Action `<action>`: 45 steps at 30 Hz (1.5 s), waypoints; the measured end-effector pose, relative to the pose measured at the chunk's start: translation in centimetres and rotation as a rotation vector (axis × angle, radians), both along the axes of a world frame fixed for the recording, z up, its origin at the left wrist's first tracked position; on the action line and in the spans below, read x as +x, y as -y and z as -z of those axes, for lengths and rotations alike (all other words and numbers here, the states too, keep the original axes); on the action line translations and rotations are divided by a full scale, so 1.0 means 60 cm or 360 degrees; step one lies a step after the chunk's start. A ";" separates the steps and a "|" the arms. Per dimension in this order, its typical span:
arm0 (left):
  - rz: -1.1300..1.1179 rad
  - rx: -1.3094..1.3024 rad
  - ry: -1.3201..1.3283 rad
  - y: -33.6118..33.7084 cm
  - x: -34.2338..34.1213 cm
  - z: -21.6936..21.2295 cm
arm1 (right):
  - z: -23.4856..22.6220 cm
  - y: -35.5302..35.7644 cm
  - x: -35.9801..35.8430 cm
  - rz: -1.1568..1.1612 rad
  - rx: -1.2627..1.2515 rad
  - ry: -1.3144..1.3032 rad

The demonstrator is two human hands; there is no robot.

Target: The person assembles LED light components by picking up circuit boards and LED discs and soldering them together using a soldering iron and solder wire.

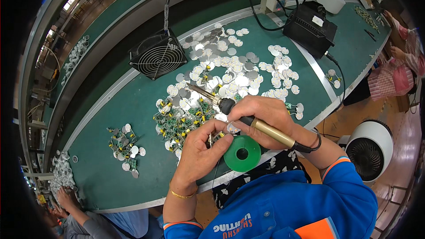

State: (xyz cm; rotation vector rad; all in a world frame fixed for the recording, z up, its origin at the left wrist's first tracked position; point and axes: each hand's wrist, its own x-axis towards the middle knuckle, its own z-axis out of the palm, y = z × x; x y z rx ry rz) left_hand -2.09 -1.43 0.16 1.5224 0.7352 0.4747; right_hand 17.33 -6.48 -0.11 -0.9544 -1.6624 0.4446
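My right hand [268, 114] grips a soldering iron [271, 132] with a gold-coloured handle, its bare tip pointing up and left over the pile. Close beside it, my left hand [200, 154] pinches a small circuit board [216, 139] between thumb and fingers. A round white disc [232, 128] sits where the fingertips of both hands meet; whether it is joined to the board is hidden. Just below the fingers is a green spool [251, 156] at the table's near edge. Past my hands lies a heap of green-and-yellow circuit boards [179, 121], with many loose white discs [237, 73] behind.
A black fan [159, 57] stands at the back of the green table [99, 181]. Farther right are a black box with a cable [310, 28] and a white tub [330, 0]. Boards with discs [124, 146] lie left. Other people work at both ends; a white fan [369, 150] stands right.
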 end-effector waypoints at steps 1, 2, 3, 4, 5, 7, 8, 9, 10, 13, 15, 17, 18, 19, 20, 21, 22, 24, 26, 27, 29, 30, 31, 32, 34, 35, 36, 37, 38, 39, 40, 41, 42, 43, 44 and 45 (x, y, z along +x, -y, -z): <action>-0.0010 -0.0100 0.0028 0.001 0.002 -0.003 | -0.001 0.000 0.001 0.0003 0.0000 0.0000; -0.0008 -0.0100 0.0028 0.000 0.003 -0.003 | -0.002 0.000 0.001 0.0025 0.0000 -0.0005; 0.0021 -0.0080 0.0065 -0.002 0.004 -0.002 | -0.003 0.000 0.002 0.0048 0.0000 -0.0011; 0.0046 -0.0060 0.0102 -0.002 0.004 -0.001 | -0.003 0.001 0.003 0.0047 0.0000 -0.0011; 0.0045 -0.0060 0.0102 -0.002 0.003 -0.001 | -0.004 0.002 0.003 0.0031 -0.0009 -0.0001; 0.0052 -0.0175 0.0119 -0.001 0.003 -0.001 | -0.006 0.003 0.003 0.0015 -0.0017 0.0008; 0.0053 -0.0175 0.0118 0.000 0.004 0.000 | -0.009 0.004 0.003 0.0015 -0.0014 0.0007; 0.0041 -0.0152 0.0131 0.001 0.006 0.002 | -0.010 0.004 0.002 0.0015 -0.0011 0.0005; 0.0031 -0.0130 0.0143 0.002 0.007 0.004 | -0.009 0.004 0.003 0.0018 -0.0011 0.0004; 0.0026 0.0214 -0.0066 0.002 0.006 0.005 | -0.006 0.003 0.005 0.0021 -0.0015 0.0031; 0.0009 0.0336 -0.0082 0.005 0.007 0.005 | -0.003 0.003 0.007 0.0030 -0.0033 0.0073; -0.0013 0.0458 -0.0097 0.008 0.010 0.003 | -0.003 0.003 0.006 0.0036 -0.0034 0.0066; -0.0029 0.0473 -0.0111 0.010 0.012 0.001 | -0.004 0.003 0.006 0.0043 -0.0035 0.0061; -0.0043 0.0489 -0.0124 0.010 0.013 0.000 | -0.004 0.002 0.006 0.0044 -0.0035 0.0061; -0.0043 0.0489 -0.0124 0.010 0.013 -0.001 | -0.005 0.001 0.006 0.0057 -0.0019 0.0085; -0.0029 0.0480 -0.0110 0.009 0.013 -0.002 | -0.006 0.001 0.007 0.0071 -0.0004 0.0110; -0.0016 0.0471 -0.0098 0.009 0.013 -0.003 | -0.007 0.001 0.007 0.0070 -0.0003 0.0109; -0.0010 0.0391 -0.0067 0.009 0.012 -0.001 | -0.009 0.004 0.007 0.0079 -0.0104 0.0047; -0.0006 0.0310 -0.0037 0.009 0.012 0.005 | -0.010 0.003 0.006 0.0093 -0.0090 0.0060; -0.0005 0.0305 -0.0019 0.008 0.012 0.008 | -0.011 0.003 0.005 0.0108 -0.0077 0.0073; 0.0002 0.0302 0.0001 0.009 0.013 0.008 | -0.012 0.006 0.006 0.0128 -0.0097 0.0066; -0.0012 0.0384 -0.0041 0.010 0.014 0.004 | -0.012 0.007 0.006 0.0146 -0.0117 0.0058; -0.0027 0.0466 -0.0082 0.012 0.015 0.003 | -0.012 0.008 0.006 0.0148 -0.0117 0.0058; -0.0025 0.0466 -0.0082 0.013 0.016 0.003 | -0.012 0.008 0.006 0.0157 -0.0114 0.0062; -0.0069 0.0574 -0.0053 0.014 0.018 0.004 | -0.013 0.007 0.006 0.0165 -0.0109 0.0065; -0.0070 0.0575 -0.0054 0.015 0.019 0.003 | -0.013 0.007 0.006 0.0168 -0.0102 0.0074; -0.0096 0.0628 -0.0078 0.017 0.020 0.003 | -0.014 0.007 0.006 0.0172 -0.0094 0.0084; -0.0121 0.0679 -0.0101 0.017 0.021 0.002 | -0.013 0.007 0.006 0.0172 -0.0094 0.0084; -0.0121 0.0679 -0.0100 0.017 0.022 0.001 | -0.013 0.006 0.006 0.0160 -0.0078 0.0083; -0.0119 0.0688 -0.0125 0.017 0.022 -0.001 | -0.013 0.006 0.006 0.0149 -0.0061 0.0083; -0.0120 0.0698 -0.0152 0.017 0.022 -0.003 | -0.013 0.005 0.006 0.0146 -0.0062 0.0083; -0.0122 0.0697 -0.0153 0.017 0.022 -0.002 | -0.015 0.004 0.007 0.0139 -0.0050 0.0095; -0.0119 0.0751 -0.0141 0.016 0.022 0.000 | -0.015 0.003 0.008 0.0133 -0.0039 0.0107; -0.0115 0.0805 -0.0127 0.016 0.023 0.001 | -0.015 0.003 0.008 0.0134 -0.0039 0.0108; -0.0114 0.0805 -0.0126 0.016 0.024 0.002 | -0.014 0.004 0.007 0.0139 -0.0038 0.0112; -0.0126 0.0888 -0.0107 0.016 0.025 0.004 | -0.013 0.004 0.007 0.0144 -0.0037 0.0115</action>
